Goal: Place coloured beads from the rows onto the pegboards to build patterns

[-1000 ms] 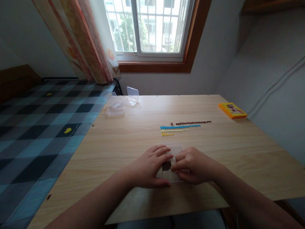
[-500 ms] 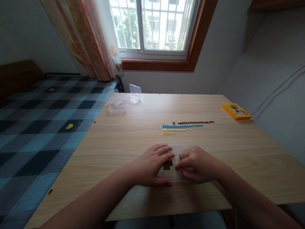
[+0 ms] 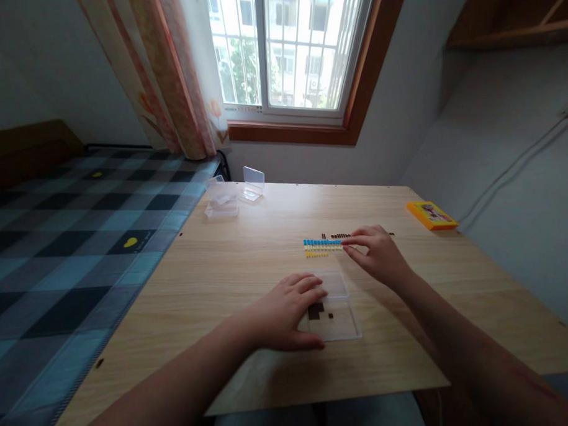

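Note:
My left hand (image 3: 290,312) lies with fingers spread over the left side of an opened clear plastic case (image 3: 346,329). Inside the case are a dark brown block patch (image 3: 315,311), partly under my fingers, and a separate small brown piece (image 3: 331,316). Farther off, my right hand (image 3: 376,253) hovers at the right end of the rows of tiny pieces, thumb and index tips slightly apart. A blue row (image 3: 317,242), a cream row (image 3: 322,247) and a short yellow row (image 3: 317,255) show to its left. Behind it runs a brown row (image 3: 341,236), partly covered by the hand.
More clear plastic cases (image 3: 222,209) stand at the table's far left corner, with one propped-open case (image 3: 254,184) beside them. A yellow-orange box (image 3: 432,215) lies near the right edge of the wooden table (image 3: 197,278). A bed with a checked cover (image 3: 80,257) adjoins on the left.
My right hand has left the case and moved forward to the rows. The small brown piece it was touching now sits uncovered in the case. My left hand stays on the case.

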Motion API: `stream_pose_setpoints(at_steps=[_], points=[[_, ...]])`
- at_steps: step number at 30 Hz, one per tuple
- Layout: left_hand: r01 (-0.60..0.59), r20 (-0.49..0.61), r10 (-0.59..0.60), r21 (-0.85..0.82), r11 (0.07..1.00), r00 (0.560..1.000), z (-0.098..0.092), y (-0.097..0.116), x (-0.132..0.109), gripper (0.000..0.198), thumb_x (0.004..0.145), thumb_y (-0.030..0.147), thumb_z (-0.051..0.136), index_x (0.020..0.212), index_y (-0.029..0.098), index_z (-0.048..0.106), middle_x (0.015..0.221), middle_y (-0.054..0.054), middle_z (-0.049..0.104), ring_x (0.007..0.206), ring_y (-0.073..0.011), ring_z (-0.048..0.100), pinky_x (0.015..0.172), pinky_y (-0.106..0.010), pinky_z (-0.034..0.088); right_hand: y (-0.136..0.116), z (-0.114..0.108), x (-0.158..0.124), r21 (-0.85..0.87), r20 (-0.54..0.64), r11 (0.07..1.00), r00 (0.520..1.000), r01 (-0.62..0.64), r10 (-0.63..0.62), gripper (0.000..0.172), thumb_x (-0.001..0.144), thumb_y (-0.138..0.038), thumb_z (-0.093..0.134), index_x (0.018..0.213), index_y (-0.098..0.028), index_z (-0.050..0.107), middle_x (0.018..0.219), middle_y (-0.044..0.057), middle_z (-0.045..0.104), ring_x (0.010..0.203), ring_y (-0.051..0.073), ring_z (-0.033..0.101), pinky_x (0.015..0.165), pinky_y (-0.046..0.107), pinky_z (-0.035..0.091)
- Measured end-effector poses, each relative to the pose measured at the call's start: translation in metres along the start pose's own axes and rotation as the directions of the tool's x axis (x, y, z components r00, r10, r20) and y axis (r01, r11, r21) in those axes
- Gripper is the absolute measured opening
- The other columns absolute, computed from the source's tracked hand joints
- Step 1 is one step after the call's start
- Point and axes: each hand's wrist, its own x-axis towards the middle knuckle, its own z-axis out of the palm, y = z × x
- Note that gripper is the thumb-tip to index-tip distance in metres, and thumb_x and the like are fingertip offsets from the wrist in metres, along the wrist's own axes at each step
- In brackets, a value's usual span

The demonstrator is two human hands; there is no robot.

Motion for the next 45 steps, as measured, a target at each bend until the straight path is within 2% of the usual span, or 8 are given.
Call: stream_pose_setpoints(at_steps=[3, 6, 11, 18, 25, 32, 38, 45], points=[[-0.008, -0.015, 0.008, 0.001, 1.000, 1.000, 0.002, -0.001, -0.001, 0.087, 0.077, 0.066, 0.076, 0.147, 0.019, 0.055, 0.157, -0.018, 0.048, 0.148, -0.0384, 0.040, 0.122, -0.054, 0.032, 0.004, -0.002, 0.034, -0.172, 0.252, 0.981, 0.959, -0.085, 0.127, 0.019, 0.095, -0.033, 0.066, 0.100, -0.026, 0.084, 0.104, 0.006, 0.078, 0.104, 0.025, 0.063, 0.096, 0.037, 0.042], [-0.006, -0.016, 0.006, 0.002, 1.000, 1.000, 0.004, -0.002, -0.001, 0.087, 0.077, 0.067, 0.075, 0.146, 0.018, 0.055, 0.157, -0.018, 0.047, 0.148, -0.0384, 0.039, 0.122, -0.054, 0.033, 0.002, 0.004, 0.066, -0.306, 0.359, 0.940, 0.897, -0.148, 0.258, 0.020, 0.093, -0.036, 0.068, 0.099, -0.028, 0.084, 0.107, 0.004, 0.079, 0.105, 0.023, 0.065, 0.091, 0.031, 0.043], [-0.012, -0.027, 0.012, 0.005, 1.000, 1.000, 0.004, -0.002, -0.001, 0.087, 0.077, 0.066, 0.075, 0.146, 0.017, 0.055, 0.158, -0.018, 0.047, 0.148, -0.0383, 0.039, 0.123, -0.053, 0.032, -0.005, 0.025, 0.096, -0.426, 0.413, 0.882, 0.824, -0.201, 0.387, 0.030, 0.092, -0.044, 0.063, 0.096, -0.024, 0.085, 0.092, 0.009, 0.081, 0.089, 0.023, 0.070, 0.076, 0.029, 0.045], [-0.026, -0.046, 0.026, 0.002, 1.000, 0.999, 0.006, -0.003, -0.001, 0.084, 0.079, 0.067, 0.073, 0.145, 0.018, 0.056, 0.157, -0.018, 0.048, 0.147, -0.0382, 0.041, 0.122, -0.053, 0.032, -0.017, 0.041, 0.108, -0.556, 0.437, 0.812, 0.768, -0.179, 0.468, 0.034, 0.085, -0.047, 0.068, 0.096, -0.019, 0.085, 0.105, 0.017, 0.079, 0.103, 0.030, 0.070, 0.087, 0.035, 0.049], [-0.030, -0.056, 0.030, -0.004, 1.000, 0.998, 0.006, -0.001, -0.001, 0.082, 0.080, 0.066, 0.073, 0.144, 0.018, 0.056, 0.155, -0.018, 0.050, 0.146, -0.0389, 0.042, 0.122, -0.053, 0.032, -0.026, 0.041, 0.112, -0.583, 0.484, 0.799, 0.728, -0.145, 0.485, 0.029, 0.084, -0.036, 0.070, 0.104, -0.020, 0.083, 0.112, 0.017, 0.078, 0.105, 0.029, 0.071, 0.088, 0.033, 0.051], [-0.033, -0.056, 0.033, 0.012, 0.999, 0.998, 0.007, -0.002, 0.000, 0.083, 0.079, 0.066, 0.073, 0.144, 0.017, 0.056, 0.154, -0.018, 0.051, 0.145, -0.0381, 0.042, 0.122, -0.052, 0.033, -0.025, 0.042, 0.113, -0.560, 0.528, 0.822, 0.718, -0.107, 0.453, 0.032, 0.093, -0.042, 0.068, 0.109, -0.016, 0.076, 0.113, 0.013, 0.076, 0.104, 0.024, 0.070, 0.094, 0.041, 0.053], [-0.025, -0.049, 0.025, 0.002, 1.000, 0.998, 0.007, -0.002, 0.000, 0.083, 0.079, 0.067, 0.072, 0.145, 0.020, 0.055, 0.155, -0.017, 0.050, 0.146, -0.0389, 0.042, 0.121, -0.054, 0.034, -0.023, 0.036, 0.111, -0.524, 0.495, 0.842, 0.759, -0.126, 0.422, 0.022, 0.086, -0.030, 0.067, 0.095, -0.016, 0.083, 0.102, 0.015, 0.079, 0.096, 0.027, 0.073, 0.082, 0.032, 0.051], [-0.015, -0.033, 0.015, -0.012, 1.000, 0.999, 0.005, -0.001, -0.001, 0.083, 0.078, 0.064, 0.075, 0.145, 0.018, 0.056, 0.156, -0.017, 0.049, 0.146, -0.0384, 0.041, 0.122, -0.053, 0.034, -0.046, -0.028, 0.070, -0.380, 0.432, 0.924, 0.874, -0.047, 0.222, 0.018, 0.089, -0.030, 0.065, 0.091, -0.023, 0.081, 0.097, 0.007, 0.079, 0.095, 0.025, 0.068, 0.088, 0.035, 0.046]])
